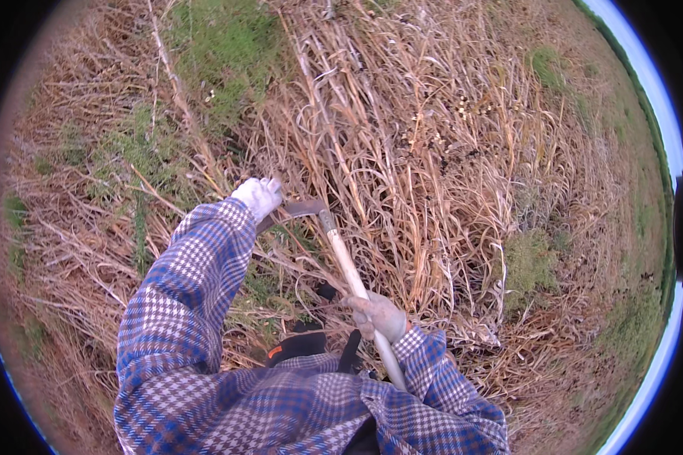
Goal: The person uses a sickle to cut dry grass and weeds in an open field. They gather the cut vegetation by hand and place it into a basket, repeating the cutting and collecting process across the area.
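Observation:
My right hand (pixel 378 315), in a soiled pale glove, grips the long wooden handle (pixel 346 259) of a sickle. Its curved metal blade (pixel 305 208) points left from the handle's upper end, and part of it passes behind my left sleeve. Just above the blade, my left hand (pixel 258 197) wears a white glove and is closed in a fist around dry stalks (pixel 276 169); the fingers hide most of what lies inside. Dry, leaning stalks with curled leaves (pixel 370 165) stand close beyond the sickle.
Green feathery weeds (pixel 227 57) grow among the stalks at upper left, and a bushy green plant (pixel 529 270) stands at right. Flattened straw (pixel 79 267) covers the ground at left. Dark footwear (pixel 301 346) shows below me. A tree line (pixel 654 131) edges the field.

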The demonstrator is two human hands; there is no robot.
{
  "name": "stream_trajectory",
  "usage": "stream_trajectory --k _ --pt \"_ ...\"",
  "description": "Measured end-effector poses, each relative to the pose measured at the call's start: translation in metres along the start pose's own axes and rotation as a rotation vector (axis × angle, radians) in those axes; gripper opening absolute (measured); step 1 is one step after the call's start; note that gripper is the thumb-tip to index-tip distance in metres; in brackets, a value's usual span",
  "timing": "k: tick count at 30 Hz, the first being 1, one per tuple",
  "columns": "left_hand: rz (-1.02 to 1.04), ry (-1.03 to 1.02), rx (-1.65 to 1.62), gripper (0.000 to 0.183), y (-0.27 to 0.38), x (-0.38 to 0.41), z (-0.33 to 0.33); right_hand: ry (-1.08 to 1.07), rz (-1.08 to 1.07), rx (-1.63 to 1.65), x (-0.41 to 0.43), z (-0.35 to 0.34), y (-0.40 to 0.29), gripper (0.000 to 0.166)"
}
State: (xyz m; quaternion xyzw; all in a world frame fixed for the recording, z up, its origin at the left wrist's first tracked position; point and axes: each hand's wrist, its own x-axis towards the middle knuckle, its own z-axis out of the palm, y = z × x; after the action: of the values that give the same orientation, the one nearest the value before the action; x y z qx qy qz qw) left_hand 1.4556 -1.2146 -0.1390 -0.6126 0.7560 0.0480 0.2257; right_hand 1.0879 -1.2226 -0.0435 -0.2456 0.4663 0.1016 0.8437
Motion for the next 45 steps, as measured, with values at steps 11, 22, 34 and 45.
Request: stream_trajectory --k 11,22,34,45 --pt "0.082 -0.333 -0.160 0.027 0.018 0.013 -0.085 0.241 -0.081 -0.306 -0.093 0.027 0.020 0.024" --pt "-0.568 0.153 -0.390 0.023 -0.083 0.026 -0.183 0.887 -0.507 -0.507 -0.154 -0.010 0.004 0.027" --pt "-0.201 0.185 -0.292 0.027 -0.043 0.073 -0.257 0.552 -0.766 -0.096 -0.027 -0.048 -0.226 0.019" --pt "-0.106 0.210 0.139 0.069 -0.068 0.090 -0.251 0.110 -0.450 -0.055 -0.079 0.009 -0.155 0.015"
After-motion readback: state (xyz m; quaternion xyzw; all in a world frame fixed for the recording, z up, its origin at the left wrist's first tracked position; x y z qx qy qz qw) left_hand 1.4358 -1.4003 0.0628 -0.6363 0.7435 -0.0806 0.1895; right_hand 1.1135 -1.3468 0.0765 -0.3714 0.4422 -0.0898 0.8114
